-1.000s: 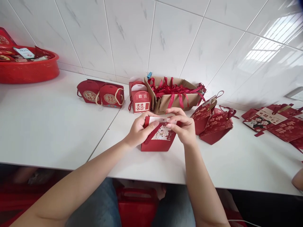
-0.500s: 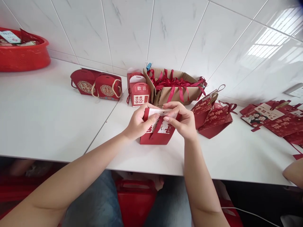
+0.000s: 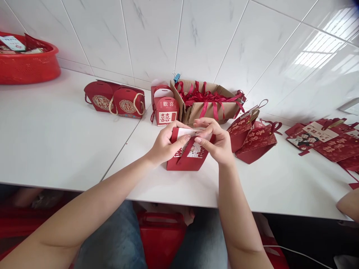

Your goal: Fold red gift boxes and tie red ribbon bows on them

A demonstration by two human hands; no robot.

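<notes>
A small red gift box [image 3: 185, 161] with a white picture panel stands on the white counter [image 3: 64, 138] in front of me. My left hand [image 3: 165, 145] grips its upper left edge, thumb laid across the front. My right hand [image 3: 215, 142] pinches the top flap at the upper right, fingers curled over it. A red ribbon strip runs diagonally down the box front between both hands.
Behind stand a cardboard box of red ribbons [image 3: 207, 102], a small red and white box [image 3: 165, 112] and two red pouches [image 3: 114, 102]. Folded red bags [image 3: 252, 138] lie right; flat red cards [image 3: 322, 140] far right. Red basket [image 3: 26, 63] far left. Another person's arm [image 3: 347, 205] at right edge.
Both hands stayed on the box top, fingers shifting slightly. The red ribbon strip now lies across the box front. The view dropped a little between the earliest frame and now.
</notes>
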